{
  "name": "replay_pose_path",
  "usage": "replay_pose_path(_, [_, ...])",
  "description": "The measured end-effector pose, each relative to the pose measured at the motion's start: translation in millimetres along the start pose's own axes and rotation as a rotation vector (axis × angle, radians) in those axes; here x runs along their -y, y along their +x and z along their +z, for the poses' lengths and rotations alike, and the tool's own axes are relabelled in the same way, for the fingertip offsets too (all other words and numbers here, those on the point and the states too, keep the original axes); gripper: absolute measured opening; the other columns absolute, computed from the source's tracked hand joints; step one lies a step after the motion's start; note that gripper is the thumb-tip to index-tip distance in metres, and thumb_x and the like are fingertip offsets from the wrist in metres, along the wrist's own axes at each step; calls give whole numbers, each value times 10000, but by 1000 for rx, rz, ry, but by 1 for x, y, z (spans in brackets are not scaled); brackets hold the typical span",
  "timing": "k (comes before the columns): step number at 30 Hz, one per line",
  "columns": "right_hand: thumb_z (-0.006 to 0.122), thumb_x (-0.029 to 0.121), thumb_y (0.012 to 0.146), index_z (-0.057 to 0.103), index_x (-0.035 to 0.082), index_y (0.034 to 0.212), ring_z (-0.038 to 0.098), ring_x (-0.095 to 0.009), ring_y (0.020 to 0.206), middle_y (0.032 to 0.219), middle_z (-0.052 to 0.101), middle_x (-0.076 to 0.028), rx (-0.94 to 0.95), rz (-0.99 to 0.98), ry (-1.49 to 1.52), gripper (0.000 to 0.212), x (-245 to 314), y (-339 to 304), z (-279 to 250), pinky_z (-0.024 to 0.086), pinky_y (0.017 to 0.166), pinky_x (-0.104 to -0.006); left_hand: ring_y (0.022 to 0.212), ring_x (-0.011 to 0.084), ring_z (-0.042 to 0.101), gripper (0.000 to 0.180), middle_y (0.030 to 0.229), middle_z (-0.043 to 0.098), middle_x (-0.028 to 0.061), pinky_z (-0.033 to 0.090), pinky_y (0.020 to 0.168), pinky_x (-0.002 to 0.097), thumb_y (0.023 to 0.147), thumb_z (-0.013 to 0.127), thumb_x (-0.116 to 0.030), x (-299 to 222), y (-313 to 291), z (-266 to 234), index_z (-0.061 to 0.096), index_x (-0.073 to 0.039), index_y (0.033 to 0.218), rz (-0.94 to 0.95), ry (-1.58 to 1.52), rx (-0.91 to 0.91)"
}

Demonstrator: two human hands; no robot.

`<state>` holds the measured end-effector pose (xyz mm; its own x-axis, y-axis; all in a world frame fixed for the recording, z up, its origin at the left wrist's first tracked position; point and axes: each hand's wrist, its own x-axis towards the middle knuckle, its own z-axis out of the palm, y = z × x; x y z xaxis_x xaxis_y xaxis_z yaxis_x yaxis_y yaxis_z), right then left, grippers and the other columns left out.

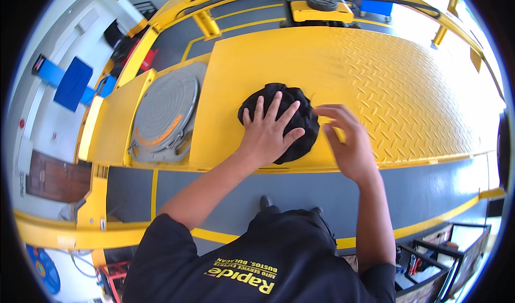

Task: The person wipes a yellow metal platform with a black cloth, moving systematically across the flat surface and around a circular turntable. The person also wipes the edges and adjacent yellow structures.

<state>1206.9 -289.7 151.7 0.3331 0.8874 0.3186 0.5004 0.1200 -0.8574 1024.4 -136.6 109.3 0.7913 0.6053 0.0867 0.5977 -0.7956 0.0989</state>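
Note:
A round, bunched black cloth item (300, 142) lies on the yellow metal platform (257, 53) in front of me; its exact kind I cannot make out. Spread flat across its top is my left hand (266, 131), fingers apart and pressing on the fabric. My right hand (347, 142) is just off the item's right edge, with bent fingers and the thumb apart from the index finger. The index fingertip comes close to the cloth; whether it touches is unclear. Nothing shows between those fingers, which are slightly blurred.
A round grey turntable plate (165, 107) is set into the platform at left. Raised tread plate (397, 93) covers the right side. Beyond stands a yellow jack beam with a round black pad (322, 3). A black-framed tool cart (445, 254) sits at lower right.

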Motion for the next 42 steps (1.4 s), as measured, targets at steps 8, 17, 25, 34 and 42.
replay_pose_path(8, [735,167,990,720,47,1295,640,-376,1236,1289,707,-143,-168,-183,-538,328,-39,-18,9,510,1068,-478,1594,521,360,666,1797,357,144,278,1261,701,1115,460,-660,156,-11,6,449,-337,1697,-85,106,-176])
replay_pose_path(17, [665,297,1056,727,40,1315,626,-386,1270,1294,720,-161,-175,-108,-668,370,-47,-13,14,488,1097,-512,1617,508,338,706,1808,329,149,255,1297,682,1095,522,-632,73,-10,-3,455,-275,1701,369,-103,-21])
replay_pose_path(25, [568,435,1109,733,18,1302,638,-404,1226,1250,735,-179,-202,-25,-751,488,-41,-10,25,493,1068,-532,1661,415,292,642,1825,305,94,240,1368,513,1146,407,-623,261,128,4,430,-320,1712,50,-2,-95])
replay_pose_path(34, [603,391,1084,741,10,1288,640,-399,1231,1254,733,-184,-293,22,-768,453,-38,-9,26,487,1085,-519,1660,412,292,724,1821,316,102,213,1334,635,1122,371,-704,270,288,45,354,-335,1744,9,12,-151])
replay_pose_path(42, [654,455,1076,754,55,1294,637,-383,1236,1272,742,-141,-327,28,-772,467,-39,-8,32,509,1067,-507,1681,411,255,702,1845,261,92,204,1279,737,1114,460,-611,126,23,-14,374,-316,1745,769,-112,165])
